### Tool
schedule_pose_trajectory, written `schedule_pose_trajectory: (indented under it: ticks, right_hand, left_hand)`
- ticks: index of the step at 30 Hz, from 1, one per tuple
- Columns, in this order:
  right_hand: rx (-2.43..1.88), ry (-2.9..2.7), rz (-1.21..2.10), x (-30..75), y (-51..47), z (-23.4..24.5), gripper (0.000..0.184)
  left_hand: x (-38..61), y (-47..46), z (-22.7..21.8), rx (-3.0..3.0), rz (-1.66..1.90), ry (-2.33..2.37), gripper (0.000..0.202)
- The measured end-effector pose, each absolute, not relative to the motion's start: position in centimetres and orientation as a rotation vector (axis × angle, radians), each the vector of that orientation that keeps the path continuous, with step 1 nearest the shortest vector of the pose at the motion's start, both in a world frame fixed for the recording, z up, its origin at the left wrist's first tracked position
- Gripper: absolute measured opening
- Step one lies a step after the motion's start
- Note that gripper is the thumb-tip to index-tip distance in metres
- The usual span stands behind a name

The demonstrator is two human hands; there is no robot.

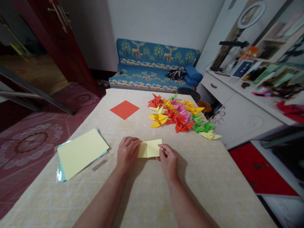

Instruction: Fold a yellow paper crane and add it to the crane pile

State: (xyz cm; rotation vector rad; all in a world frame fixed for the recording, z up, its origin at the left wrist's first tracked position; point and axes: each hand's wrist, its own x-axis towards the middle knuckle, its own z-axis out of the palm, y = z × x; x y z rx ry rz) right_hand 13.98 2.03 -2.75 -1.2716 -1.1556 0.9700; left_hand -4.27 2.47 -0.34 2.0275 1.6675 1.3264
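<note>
A pale yellow sheet of paper (150, 148), folded over, lies on the beige table (133, 196) in front of me. My left hand (127, 153) presses on its left edge with curled fingers. My right hand (168, 159) pinches its lower right corner. Both hands rest on the table top.
A stack of paper with a yellow sheet on top (80, 152) lies to the left. A red square sheet (124, 109) lies farther back. A heap of several folded paper figures (180, 116) sits at the back right. A white cabinet (239, 117) stands right of the table, a blue sofa (152, 68) behind it.
</note>
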Motion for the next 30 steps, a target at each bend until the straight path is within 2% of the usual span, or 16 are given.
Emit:
schedule_pose_trajectory:
  ticks: [4, 8, 12, 15, 20, 24, 30]
  right_hand:
    - [-1.294, -1.125, 0.919, 14.2, 2.2, -3.2, 0.017]
    - [-1.255, -1.111, 1.027, 14.4, 1.7, -2.7, 0.02]
    - [-1.085, -1.212, 1.199, 15.4, 1.1, -2.0, 0.038]
    - [-1.132, -1.454, 0.964, 16.5, 1.1, -1.7, 0.047]
    - [-1.209, -1.773, 0.415, 17.4, 2.2, -1.4, 0.05]
    - [-1.077, -1.971, 0.375, 18.0, 3.0, -1.0, 0.041]
    - [-0.967, -2.17, 0.552, 19.4, 2.7, -1.0, 0.019]
  left_hand:
    - [-3.1, 1.6, 0.2, 2.371, 1.065, 1.476, 0.02]
    - [-2.3, 1.3, -0.3, 2.351, 0.916, 1.371, 0.027]
    - [-2.3, 1.3, -0.7, 2.267, 0.925, 1.39, 0.031]
    - [-2.3, 1.2, -0.5, 2.25, 0.942, 1.388, 0.031]
    - [-2.1, 1.2, -0.1, 2.251, 0.931, 1.37, 0.033]
    - [-2.3, 1.1, -0.2, 2.248, 0.918, 1.351, 0.031]
    - [-3.5, -1.0, -0.7, 2.276, 0.815, 1.231, 0.038]
